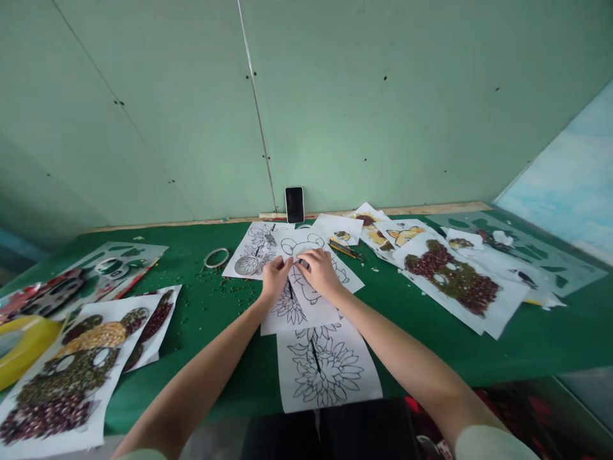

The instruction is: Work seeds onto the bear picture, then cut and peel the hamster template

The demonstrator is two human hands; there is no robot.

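Observation:
Both my hands rest on a white sheet with a black outline drawing of a bear (311, 268) in the middle of the green table (220, 306). My left hand (274, 276) has its fingers curled and presses on the paper. My right hand (320, 271) is closed round a small dark thing held at the paper; I cannot make out what it is. The fingertips of both hands meet near the bear's head. Other outline sheets with flowers (325, 367) lie under and in front of the bear sheet.
A phone (294, 204) leans on the wall behind. A tape ring (216, 257) and scattered seeds lie to the left. Finished seed-covered pictures lie at left (67, 377) and right (453, 278). Pencils (345, 249), a yellow tape roll (19, 345) and stencil sheets (115, 262) also lie about.

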